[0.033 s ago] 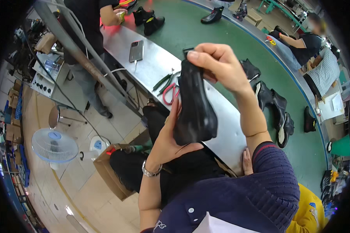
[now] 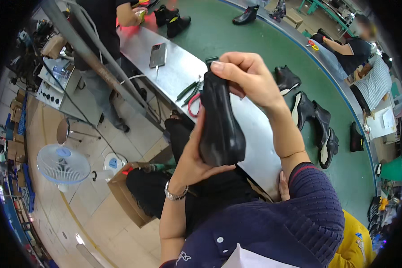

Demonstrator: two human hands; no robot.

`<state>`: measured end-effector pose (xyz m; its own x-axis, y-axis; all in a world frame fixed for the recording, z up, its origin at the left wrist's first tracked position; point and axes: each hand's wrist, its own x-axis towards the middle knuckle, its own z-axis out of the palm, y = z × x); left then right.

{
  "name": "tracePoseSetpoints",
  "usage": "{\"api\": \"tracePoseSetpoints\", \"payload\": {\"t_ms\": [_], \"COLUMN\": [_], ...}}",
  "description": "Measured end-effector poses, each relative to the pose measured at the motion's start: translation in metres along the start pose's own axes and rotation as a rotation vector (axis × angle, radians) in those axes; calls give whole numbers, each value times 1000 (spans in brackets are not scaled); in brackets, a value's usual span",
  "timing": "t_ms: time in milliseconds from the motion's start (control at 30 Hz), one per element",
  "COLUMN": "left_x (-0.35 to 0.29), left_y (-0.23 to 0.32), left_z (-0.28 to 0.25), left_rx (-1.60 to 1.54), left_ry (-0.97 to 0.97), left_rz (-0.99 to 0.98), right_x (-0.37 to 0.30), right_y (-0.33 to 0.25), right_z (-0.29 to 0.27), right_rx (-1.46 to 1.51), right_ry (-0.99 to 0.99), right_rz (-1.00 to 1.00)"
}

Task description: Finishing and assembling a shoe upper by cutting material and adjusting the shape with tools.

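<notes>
A black leather ankle boot (image 2: pixel 221 123) is held up in front of me, over the near edge of the metal bench. My left hand (image 2: pixel 193 161) cradles its lower end from the left and below, with the fingers partly hidden behind it. At the upper end my right hand (image 2: pixel 252 80) pinches the top edge beside a dark pull tab (image 2: pixel 211 61). Close behind the boot lie dark-green-handled pliers (image 2: pixel 190 93) and a red-handled tool (image 2: pixel 194 106), the latter partly covered by the boot and my left hand.
A phone (image 2: pixel 158 56) with a white cable lies on the metal bench (image 2: pixel 263 145). Several black boots (image 2: pixel 303 109) stand on the green work surface (image 2: pixel 250 49) beyond. A fan (image 2: pixel 63 164) and a cardboard box (image 2: pixel 128 198) are at the left. Other people work nearby.
The boot has turned slightly in my hands and shifted a little left, covering more of the red-handled tool. Both hands keep their hold.
</notes>
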<state>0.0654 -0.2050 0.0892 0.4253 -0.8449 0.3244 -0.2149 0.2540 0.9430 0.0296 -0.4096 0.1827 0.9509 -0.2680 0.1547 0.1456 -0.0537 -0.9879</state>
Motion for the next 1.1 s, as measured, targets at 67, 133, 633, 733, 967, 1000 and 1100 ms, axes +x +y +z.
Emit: {"api": "tracePoseSetpoints", "payload": {"t_ms": [67, 133, 633, 733, 967, 1000, 1100], "left_x": [-15, -25, -134, -153, -162, -163, -170], "left_y": [-17, -35, -66, -72, -83, -84, -80], "left_z": [-4, -8, -24, -30, -27, -28, -24], "left_rx": [-128, -252, -475, -431, -479, -483, -442], "left_ry": [30, 48, 801, 793, 817, 791, 926], "left_rz": [-39, -58, -396, -431, -452, -453, -501], "right_x": [-3, 0, -92, -100, -75, -81, -87], "right_y": [14, 29, -116, -122, -129, -130, -128], "right_z": [16, 25, 29, 29, 23, 19, 9], "right_rx": [56, 8, 181, 269, 625, 603, 401], "right_ry": [16, -54, -186, -163, -456, -442, -422], "right_rz": [3, 44, -999, -1107, -1143, -1151, -1120]}}
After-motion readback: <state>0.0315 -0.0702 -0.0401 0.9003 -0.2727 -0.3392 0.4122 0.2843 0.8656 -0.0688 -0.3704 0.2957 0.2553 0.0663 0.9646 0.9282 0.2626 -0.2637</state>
